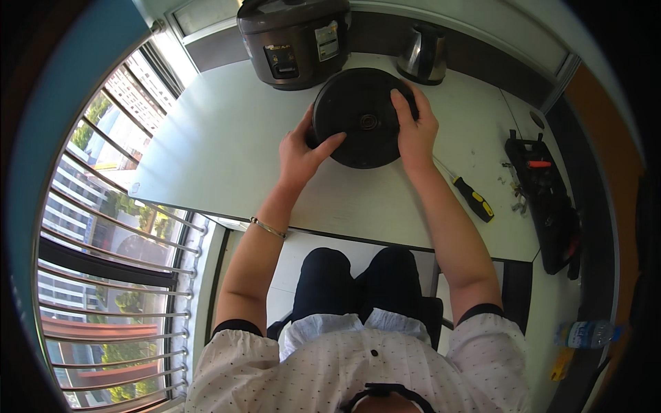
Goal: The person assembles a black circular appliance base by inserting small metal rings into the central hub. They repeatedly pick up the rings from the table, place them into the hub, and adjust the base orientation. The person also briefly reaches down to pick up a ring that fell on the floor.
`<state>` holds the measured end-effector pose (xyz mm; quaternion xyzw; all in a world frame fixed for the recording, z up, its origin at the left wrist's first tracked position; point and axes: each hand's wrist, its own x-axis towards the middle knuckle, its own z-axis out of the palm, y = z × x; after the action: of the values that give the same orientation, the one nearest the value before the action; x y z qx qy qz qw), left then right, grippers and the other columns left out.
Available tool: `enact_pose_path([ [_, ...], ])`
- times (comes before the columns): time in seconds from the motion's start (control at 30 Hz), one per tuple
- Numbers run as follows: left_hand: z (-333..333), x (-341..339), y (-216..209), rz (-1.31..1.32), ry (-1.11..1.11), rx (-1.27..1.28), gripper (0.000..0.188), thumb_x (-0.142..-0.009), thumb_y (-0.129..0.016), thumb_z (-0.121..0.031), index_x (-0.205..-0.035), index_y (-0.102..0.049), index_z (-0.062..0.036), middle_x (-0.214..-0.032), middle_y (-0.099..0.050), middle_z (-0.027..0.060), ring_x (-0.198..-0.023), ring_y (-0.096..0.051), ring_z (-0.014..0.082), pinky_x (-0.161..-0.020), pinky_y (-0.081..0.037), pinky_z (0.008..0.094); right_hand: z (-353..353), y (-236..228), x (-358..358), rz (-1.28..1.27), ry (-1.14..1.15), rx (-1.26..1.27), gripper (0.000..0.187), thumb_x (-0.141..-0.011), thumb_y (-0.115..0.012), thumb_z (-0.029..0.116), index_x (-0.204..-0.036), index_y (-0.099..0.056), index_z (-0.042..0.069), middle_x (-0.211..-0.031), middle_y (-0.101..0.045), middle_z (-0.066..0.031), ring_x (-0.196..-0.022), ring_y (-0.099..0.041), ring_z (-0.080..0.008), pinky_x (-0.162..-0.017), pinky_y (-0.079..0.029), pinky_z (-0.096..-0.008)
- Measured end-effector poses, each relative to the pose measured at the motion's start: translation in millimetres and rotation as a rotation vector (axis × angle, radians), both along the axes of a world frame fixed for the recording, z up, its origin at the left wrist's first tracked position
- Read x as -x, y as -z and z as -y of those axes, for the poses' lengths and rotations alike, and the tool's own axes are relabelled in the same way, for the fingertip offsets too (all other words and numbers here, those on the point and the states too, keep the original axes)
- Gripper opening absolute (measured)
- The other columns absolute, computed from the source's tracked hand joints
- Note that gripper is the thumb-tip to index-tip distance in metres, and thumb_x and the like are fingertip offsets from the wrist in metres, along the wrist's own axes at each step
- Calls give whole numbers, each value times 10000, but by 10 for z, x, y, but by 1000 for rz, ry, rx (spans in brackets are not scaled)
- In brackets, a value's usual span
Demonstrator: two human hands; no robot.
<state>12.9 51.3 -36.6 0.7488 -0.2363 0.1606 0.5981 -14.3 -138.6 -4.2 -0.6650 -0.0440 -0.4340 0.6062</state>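
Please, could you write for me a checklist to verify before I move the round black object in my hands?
1. Left hand on the round black object: ok, thumb on its face.
2. Right hand on its other side: ok.
3. Screwdriver away from the arms: not ok, it lies close beside the right forearm.
4. Small loose pieces gathered: not ok, scattered beside the black tool case.
5. Gap to the rice cooker: cannot tell from this angle.
6. Object's underside: cannot tell, hidden.
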Motion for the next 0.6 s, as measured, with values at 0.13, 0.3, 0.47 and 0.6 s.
enact_pose_path([
  [0.13,-15,-10,-26,-152,23,52,771,-686,-755,-318,-1311,-462,25,-810,-658,73,-732,-596,117,-726,-469,240,-1,10,32,-23,-40,-46,427,-869,-645,297,-1157,-578,-12,-1006,-647,-127,-939,-601,-169,-850,-458,-269],
  [0.3,-13,6,-98,-223,93,128,767,-673,-770,-306,-1309,-478,8,-798,-644,39,-719,-568,95,-702,-455,226,10,20,26,-32,-38,-48,440,-867,-648,305,-1159,-577,-16,-1018,-645,-132,-945,-597,-167,-858,-453,-267],
  [0.47,-5,-1,-89,-200,34,105,778,-664,-776,-316,-1308,-480,5,-797,-641,39,-718,-564,89,-700,-454,225,28,11,5,-4,18,30,425,-864,-650,302,-1138,-587,-17,-973,-660,-135,-894,-616,-171,-831,-465,-268],
  [0.6,-13,-16,-45,-193,-1,96,798,-650,-785,-333,-1305,-482,9,-803,-646,47,-722,-573,94,-710,-463,232,38,6,6,22,51,89,414,-866,-647,298,-1124,-589,-20,-917,-670,-134,-845,-630,-172,-795,-478,-268],
])
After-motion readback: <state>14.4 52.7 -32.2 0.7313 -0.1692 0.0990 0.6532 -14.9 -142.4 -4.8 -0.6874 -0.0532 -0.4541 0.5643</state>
